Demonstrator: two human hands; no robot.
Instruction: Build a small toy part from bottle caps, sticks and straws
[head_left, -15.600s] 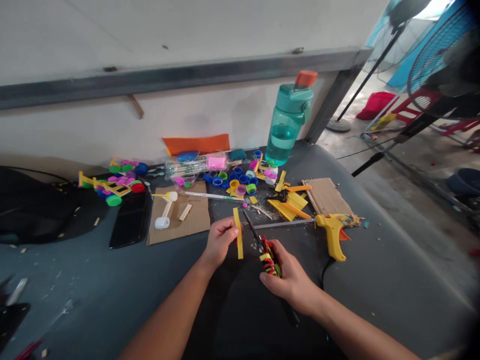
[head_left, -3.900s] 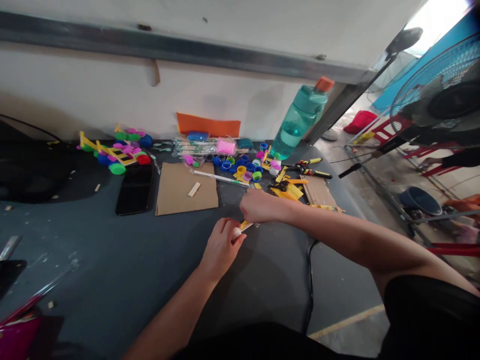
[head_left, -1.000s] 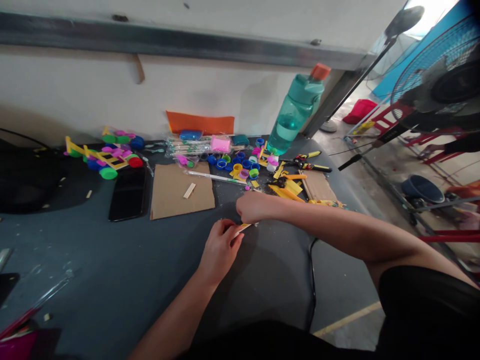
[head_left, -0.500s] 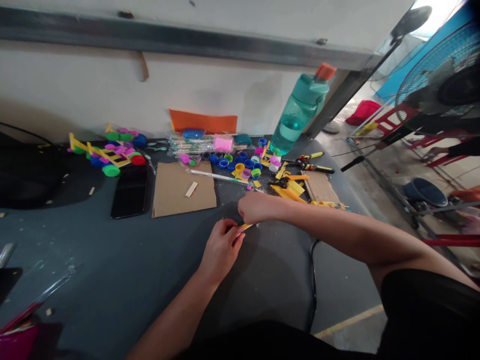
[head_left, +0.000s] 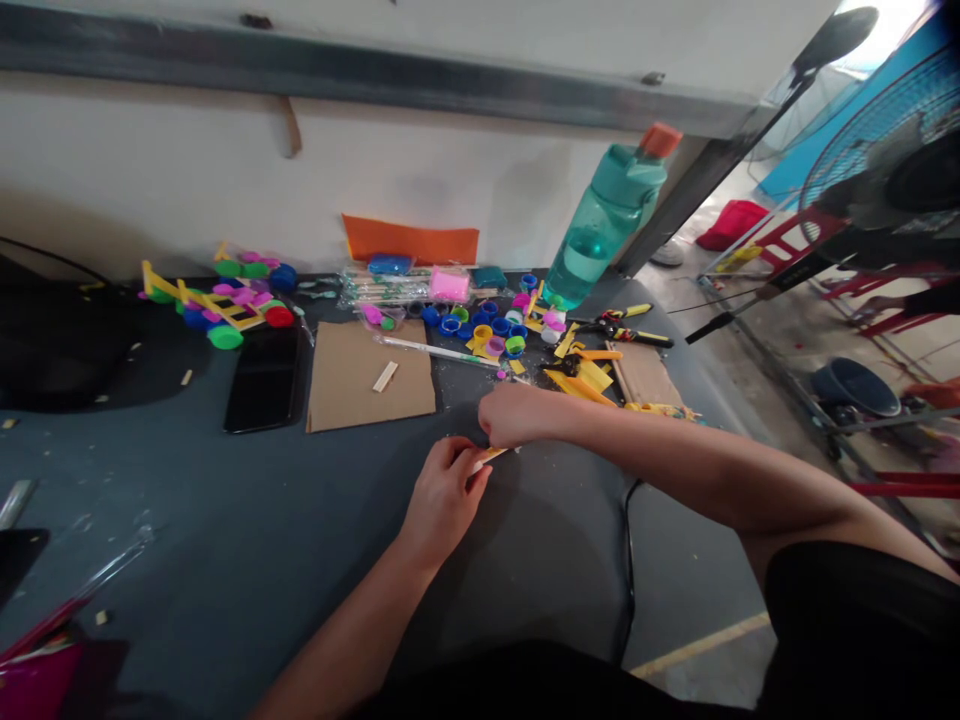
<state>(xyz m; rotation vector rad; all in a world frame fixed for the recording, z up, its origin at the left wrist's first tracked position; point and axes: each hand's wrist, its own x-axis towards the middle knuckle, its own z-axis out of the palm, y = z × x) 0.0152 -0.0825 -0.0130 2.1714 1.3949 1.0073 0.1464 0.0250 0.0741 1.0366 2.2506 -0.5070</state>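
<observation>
Pale wooden stick with a yellow strip along it [head_left: 493, 455], one in all, sits between the two hands above the worktop [head_left: 300, 540], near the middle. Beyond and left of it lies one flat brown cardboard rectangle [head_left: 349, 390] bearing one short pale wooden piece [head_left: 385, 376]; left again, one black glossy phone [head_left: 262, 380]. On the far side stand one translucent teal water bottle with an orange lid [head_left: 600, 235], one bent orange sheet [head_left: 412, 240] and one cluster of small coloured plastic caps [head_left: 450, 326], too bunched to count. One pair of black-and-yellow pliers [head_left: 609, 326] rests at far right.

In the earliest frame the right hand [head_left: 517, 415] held those pliers and the left hand [head_left: 444, 495] a yellow strip; the white-ended pieces then on the cardboard have left it. Since half a second ago, both hands have hardly shifted.

Left thumb and forefinger pinch the stick, the forearm slanting up from near left. The right forearm crosses from the right, wrist bent, knuckles up; its fingertips are hidden, so I cannot tell its grip.
</observation>
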